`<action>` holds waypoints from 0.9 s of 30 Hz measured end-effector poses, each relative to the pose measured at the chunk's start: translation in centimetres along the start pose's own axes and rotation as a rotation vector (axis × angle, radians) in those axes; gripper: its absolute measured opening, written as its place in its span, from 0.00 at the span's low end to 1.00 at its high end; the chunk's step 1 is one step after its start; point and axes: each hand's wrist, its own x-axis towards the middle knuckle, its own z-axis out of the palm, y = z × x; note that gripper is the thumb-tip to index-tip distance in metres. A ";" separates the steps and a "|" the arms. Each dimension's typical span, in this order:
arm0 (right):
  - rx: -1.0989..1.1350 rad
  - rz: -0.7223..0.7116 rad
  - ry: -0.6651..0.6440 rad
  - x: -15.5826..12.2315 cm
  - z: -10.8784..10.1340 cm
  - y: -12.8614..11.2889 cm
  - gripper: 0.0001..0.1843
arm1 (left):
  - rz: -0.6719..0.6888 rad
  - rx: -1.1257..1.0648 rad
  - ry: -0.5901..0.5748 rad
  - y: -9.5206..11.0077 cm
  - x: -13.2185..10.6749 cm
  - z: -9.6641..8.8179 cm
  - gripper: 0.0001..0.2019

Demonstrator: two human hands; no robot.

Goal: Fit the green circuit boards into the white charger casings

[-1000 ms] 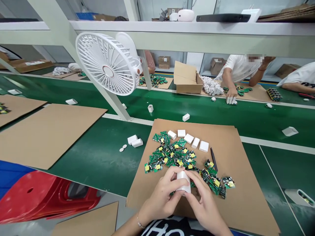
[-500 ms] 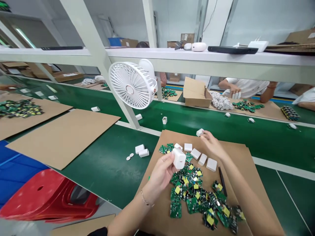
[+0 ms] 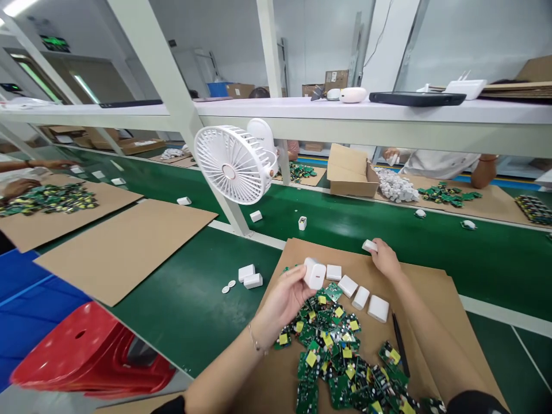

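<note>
Green table [image 3: 185,299], carrying a cardboard sheet [image 3: 431,299] before the person. A white fan [image 3: 233,164] stands on the frame post behind it. On the sheet's near half lies a heap of circuit boards [image 3: 336,356]. Beyond the heap is a row of white casings [image 3: 360,296].

Left hand [image 3: 287,296]: grip clamped on a white housing [image 3: 314,273], held clear above the sheet's left part, over the near end of the row. Right hand [image 3: 386,261]: fingertips pinched on a small white piece [image 3: 370,246] at the sheet's far edge.

The piece lies to the right of and beyond the housing, near it but apart. Its long axis runs roughly left to right. At this size it may be a cap or a casing.
</note>
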 end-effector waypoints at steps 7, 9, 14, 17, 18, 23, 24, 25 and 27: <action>0.128 -0.002 0.101 -6.5 -3.8 -0.3 0.18 | 0.289 1.004 -0.071 -0.4 15.6 0.3 0.18; 0.167 0.005 0.098 -8.4 -4.6 -1.0 0.15 | 0.291 1.113 -0.120 -0.7 18.0 0.9 0.16; 0.273 0.013 0.074 -11.3 -5.9 -3.7 0.12 | 0.388 1.248 -0.269 -1.2 16.3 3.3 0.26; 0.357 0.026 0.048 -12.9 -6.0 -6.0 0.14 | 0.431 1.240 -0.457 -1.9 10.9 4.9 0.35; 0.388 0.021 0.027 -13.6 -6.1 -6.6 0.15 | 0.431 1.231 -0.546 -2.2 8.8 5.3 0.39; 0.416 -0.103 -0.136 -18.7 -6.9 -5.6 0.16 | 0.319 1.109 -0.562 -2.8 0.3 4.4 0.23; 0.304 -0.154 -0.165 -19.7 -6.9 -4.5 0.18 | 0.249 1.055 -0.533 -2.7 -0.8 3.7 0.22; 0.155 -0.208 -0.173 -20.6 -6.8 -3.2 0.20 | 0.174 0.997 -0.520 -2.7 -1.8 3.0 0.22; -0.100 -0.273 -0.224 -21.8 -6.2 -0.7 0.27 | 0.065 0.889 -0.539 -2.8 -3.4 1.8 0.19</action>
